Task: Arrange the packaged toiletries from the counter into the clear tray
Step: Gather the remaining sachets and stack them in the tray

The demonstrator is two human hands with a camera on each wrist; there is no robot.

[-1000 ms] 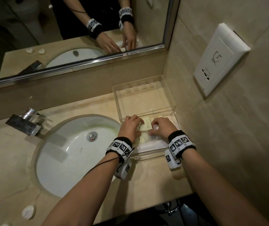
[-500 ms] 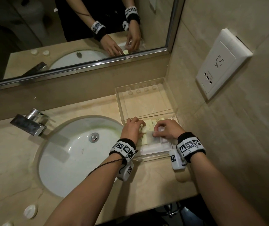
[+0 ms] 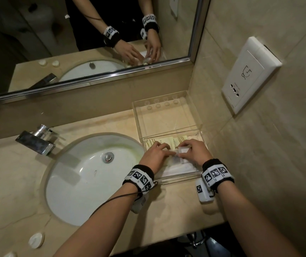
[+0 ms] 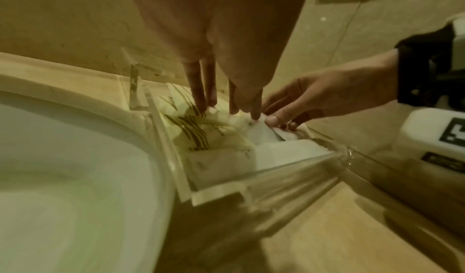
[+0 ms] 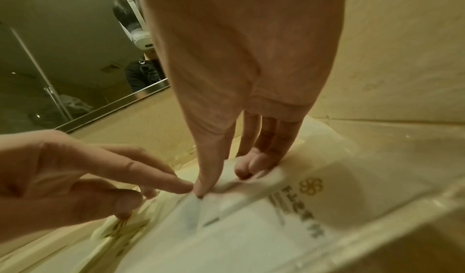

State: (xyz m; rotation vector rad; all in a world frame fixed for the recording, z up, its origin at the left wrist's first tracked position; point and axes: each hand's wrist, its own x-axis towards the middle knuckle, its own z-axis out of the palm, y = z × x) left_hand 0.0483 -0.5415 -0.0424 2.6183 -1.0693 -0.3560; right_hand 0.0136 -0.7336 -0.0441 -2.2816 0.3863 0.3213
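The clear tray (image 3: 167, 98) stands on the counter right of the sink, against the side wall. Its far compartment holds nothing; its near compartment holds yellow striped packets (image 3: 168, 141) (image 4: 191, 130) and a large white printed packet (image 3: 180, 169) (image 5: 289, 207). Both hands are inside the near compartment. My right hand (image 3: 194, 151) (image 4: 281, 118) pinches a small white packet (image 3: 183, 150) (image 5: 226, 180) between thumb and fingers. My left hand (image 3: 159, 151) (image 4: 226, 106) points its straight fingers down, with the fingertips touching the packets beside it.
The white sink basin (image 3: 85, 175) and chrome faucet (image 3: 35, 141) lie to the left. Round white caps (image 3: 36, 240) sit at the counter's front left. A mirror (image 3: 93, 43) runs behind, and a wall socket (image 3: 248, 75) hangs on the right wall.
Both hands stayed in the near compartment and shifted slightly toward me. The small white packet now shows between their fingertips, on top of the yellow packets.
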